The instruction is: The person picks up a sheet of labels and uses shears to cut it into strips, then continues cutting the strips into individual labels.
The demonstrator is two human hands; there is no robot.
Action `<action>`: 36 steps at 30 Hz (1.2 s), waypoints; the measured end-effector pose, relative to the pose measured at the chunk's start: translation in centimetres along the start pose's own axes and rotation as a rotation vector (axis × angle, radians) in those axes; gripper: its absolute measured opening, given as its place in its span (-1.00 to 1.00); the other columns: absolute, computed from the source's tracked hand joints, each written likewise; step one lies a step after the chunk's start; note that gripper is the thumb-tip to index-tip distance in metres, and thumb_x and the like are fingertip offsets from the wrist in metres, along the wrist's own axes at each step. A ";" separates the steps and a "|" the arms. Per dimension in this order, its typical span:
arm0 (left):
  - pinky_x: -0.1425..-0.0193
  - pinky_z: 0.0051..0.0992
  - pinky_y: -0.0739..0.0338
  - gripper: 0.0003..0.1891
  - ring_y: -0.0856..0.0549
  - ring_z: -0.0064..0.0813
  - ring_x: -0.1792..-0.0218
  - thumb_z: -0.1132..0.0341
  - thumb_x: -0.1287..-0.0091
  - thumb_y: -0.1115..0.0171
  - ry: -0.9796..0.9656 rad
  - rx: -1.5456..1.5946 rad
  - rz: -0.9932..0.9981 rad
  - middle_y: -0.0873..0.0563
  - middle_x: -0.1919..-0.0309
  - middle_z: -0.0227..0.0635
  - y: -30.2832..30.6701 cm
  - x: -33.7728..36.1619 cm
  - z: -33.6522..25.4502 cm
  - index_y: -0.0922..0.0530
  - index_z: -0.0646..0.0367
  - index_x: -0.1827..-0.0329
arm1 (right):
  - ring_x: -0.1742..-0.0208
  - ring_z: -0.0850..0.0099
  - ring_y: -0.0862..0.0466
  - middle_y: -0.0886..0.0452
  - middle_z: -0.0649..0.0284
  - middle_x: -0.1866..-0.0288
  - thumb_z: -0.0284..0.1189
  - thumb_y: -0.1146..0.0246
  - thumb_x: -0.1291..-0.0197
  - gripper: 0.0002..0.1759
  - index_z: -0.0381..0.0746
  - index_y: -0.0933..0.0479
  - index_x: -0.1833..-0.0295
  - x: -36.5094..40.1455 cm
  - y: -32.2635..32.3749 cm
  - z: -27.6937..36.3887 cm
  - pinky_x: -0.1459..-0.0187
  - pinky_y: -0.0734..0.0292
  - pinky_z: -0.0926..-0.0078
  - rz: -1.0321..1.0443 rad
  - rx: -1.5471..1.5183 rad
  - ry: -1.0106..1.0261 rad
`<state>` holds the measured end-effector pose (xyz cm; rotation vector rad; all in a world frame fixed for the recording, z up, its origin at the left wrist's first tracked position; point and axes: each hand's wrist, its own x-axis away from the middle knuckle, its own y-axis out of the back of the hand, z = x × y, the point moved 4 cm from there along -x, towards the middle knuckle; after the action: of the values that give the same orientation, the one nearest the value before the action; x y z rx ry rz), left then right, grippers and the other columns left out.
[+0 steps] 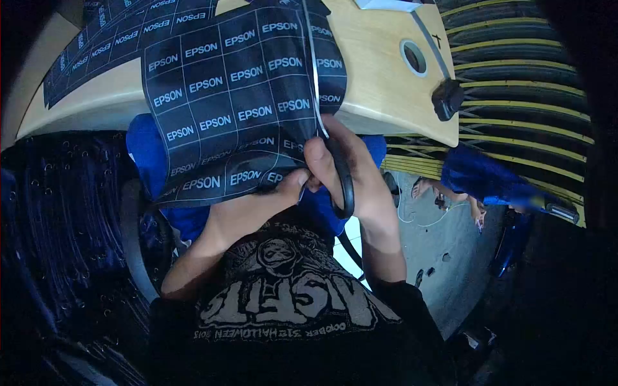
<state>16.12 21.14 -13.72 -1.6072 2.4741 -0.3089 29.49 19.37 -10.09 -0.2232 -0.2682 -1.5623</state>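
Note:
A black sheet (222, 103) printed with rows of white EPSON labels in a thin grid hangs over the table's near edge toward my lap. My left hand (261, 202) pinches its lower edge, thumb on top. Scissors with black handles (346, 183) are in my right hand (354, 164), its thumb and fingers wrapped round the loops. Their long, pale blade points away from me, along the sheet's right-hand column of labels. Both hands are close together at the sheet's lower right corner.
More EPSON sheets (129, 42) lie on the wooden table (380, 90) at the back left. A round cable hole (412, 58) and a black knob (447, 100) are at the right. Beyond stands a yellow-slatted folding gate (515, 83). Part of another person in blue (483, 177) shows at right.

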 end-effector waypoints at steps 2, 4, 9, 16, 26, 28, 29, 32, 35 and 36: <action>0.16 -0.59 -0.57 -0.80 -0.66 -0.60 0.28 0.53 -0.15 -0.27 -0.082 -0.105 0.001 -0.69 0.33 -0.36 0.0 0.0 0.0 -0.61 0.24 0.15 | 0.31 0.59 -0.52 -0.55 0.29 0.29 -0.13 -0.27 -0.21 -0.41 -0.42 -0.39 -0.10 0.0 -0.2 0.1 0.24 -0.42 0.68 0.005 0.016 0.012; 0.16 -0.59 -0.57 -0.81 -0.66 -0.60 0.29 0.53 -0.15 -0.27 -0.046 -0.034 0.021 -0.69 0.34 -0.36 -0.1 -0.2 -0.5 -0.61 0.25 0.16 | 0.30 0.59 -0.53 -0.56 0.26 0.26 -0.13 -0.27 -0.21 -0.42 -0.42 -0.39 -0.10 -0.1 0.0 -0.3 0.23 -0.42 0.68 0.028 0.033 -0.007; 0.17 -0.59 -0.57 -0.82 -0.66 -0.59 0.30 0.54 -0.16 -0.26 -0.077 -0.016 0.060 -0.69 0.34 -0.35 -0.3 -0.2 -0.7 -0.60 0.27 0.16 | 0.32 0.59 -0.51 -0.55 0.28 0.30 -0.12 -0.26 -0.21 -0.40 -0.44 -0.39 -0.10 -0.1 0.0 0.0 0.25 -0.41 0.68 -0.071 0.076 0.048; 0.19 -0.58 -0.57 -0.81 -0.66 -0.59 0.30 0.53 -0.16 -0.26 -0.057 0.044 0.069 -0.69 0.32 -0.36 0.0 -0.2 -0.7 -0.60 0.28 0.15 | 0.34 0.62 -0.49 -0.54 0.31 0.32 -0.10 -0.25 -0.22 -0.40 -0.42 -0.40 -0.10 -0.1 0.1 0.2 0.27 -0.39 0.70 -0.005 0.046 -0.007; 0.16 -0.58 -0.58 -0.78 -0.67 -0.59 0.27 0.50 -0.14 -0.30 0.018 -0.030 0.013 -0.70 0.30 -0.36 0.0 0.2 -0.2 -0.61 0.24 0.13 | 0.27 0.58 -0.55 -0.59 0.25 0.28 -0.13 -0.24 -0.24 -0.43 -0.43 -0.39 -0.09 -0.5 -0.2 0.4 0.21 -0.43 0.67 -0.072 0.047 0.092; 0.16 -0.58 -0.57 -0.78 -0.66 -0.60 0.27 0.49 -0.13 -0.30 0.024 -0.003 0.030 -0.70 0.30 -0.36 0.1 0.2 0.0 -0.61 0.24 0.14 | 0.26 0.57 -0.56 -0.59 0.23 0.28 -0.12 -0.24 -0.24 -0.43 -0.43 -0.40 -0.08 -0.6 -0.4 0.8 0.21 -0.44 0.65 -0.051 0.054 0.107; 0.16 -0.59 -0.57 -0.78 -0.66 -0.61 0.27 0.49 -0.13 -0.31 0.031 0.024 0.046 -0.69 0.30 -0.36 0.1 0.2 0.0 -0.61 0.25 0.14 | 0.26 0.57 -0.56 -0.59 0.23 0.28 -0.12 -0.24 -0.24 -0.43 -0.43 -0.40 -0.08 -0.6 -0.4 1.0 0.21 -0.44 0.65 -0.051 0.054 0.107; 0.16 -0.59 -0.56 -0.78 -0.65 -0.62 0.27 0.48 -0.12 -0.32 0.024 0.011 0.050 -0.69 0.30 -0.37 0.2 0.1 -0.2 -0.61 0.25 0.15 | 0.28 0.54 -0.56 -0.59 0.22 0.30 -0.06 -0.23 -0.23 -0.42 -0.41 -0.43 -0.03 -0.4 -0.4 0.9 0.21 -0.44 0.62 -0.143 0.115 0.129; 0.16 -0.58 -0.55 -0.77 -0.65 -0.60 0.27 0.48 -0.12 -0.32 0.040 -0.023 -0.013 -0.69 0.30 -0.37 0.0 0.4 -0.1 -0.61 0.24 0.14 | 0.29 0.53 -0.56 -0.59 0.21 0.31 -0.03 -0.22 -0.22 -0.40 -0.40 -0.43 -0.04 -0.9 -0.3 0.9 0.20 -0.44 0.60 -0.106 0.140 0.099; 0.16 -0.58 -0.55 -0.77 -0.65 -0.60 0.27 0.48 -0.12 -0.32 0.040 -0.023 -0.014 -0.69 0.30 -0.37 0.1 0.3 -0.1 -0.61 0.24 0.14 | 0.29 0.53 -0.55 -0.59 0.21 0.31 -0.02 -0.22 -0.22 -0.39 -0.40 -0.43 -0.04 -0.8 -0.1 0.9 0.21 -0.44 0.59 -0.118 0.167 0.119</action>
<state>15.84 20.92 -13.69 -1.6437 2.5062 -0.3186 29.32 20.44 -9.47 0.0168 -0.3212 -1.6530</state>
